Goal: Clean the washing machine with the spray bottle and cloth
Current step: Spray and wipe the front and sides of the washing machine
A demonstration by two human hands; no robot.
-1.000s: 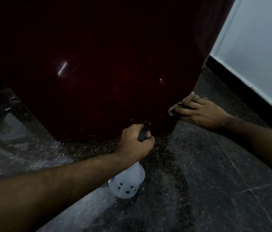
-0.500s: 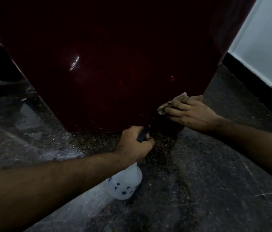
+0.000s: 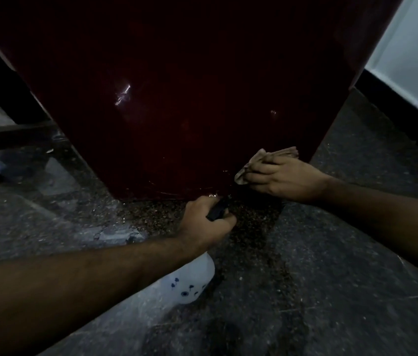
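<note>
The dark red washing machine (image 3: 177,98) fills the upper part of the head view and stands on a speckled stone floor. My left hand (image 3: 206,223) grips the black trigger head of a white spray bottle (image 3: 190,281) with small blue marks, held just below the machine's bottom edge. My right hand (image 3: 285,178) presses a crumpled beige cloth (image 3: 261,160) against the machine's lower right corner, fingers curled over it. Most of the bottle's neck is hidden by my left hand and forearm.
A pale wall (image 3: 413,73) with a black skirting (image 3: 395,119) runs along the right. Dark furniture legs (image 3: 5,134) stand at the left of the machine. The floor (image 3: 305,291) in front is dim polished stone with tile joints.
My right hand with the cloth has shifted left along the machine's lower edge and back a little to the right. My left hand keeps the bottle in nearly the same spot.
</note>
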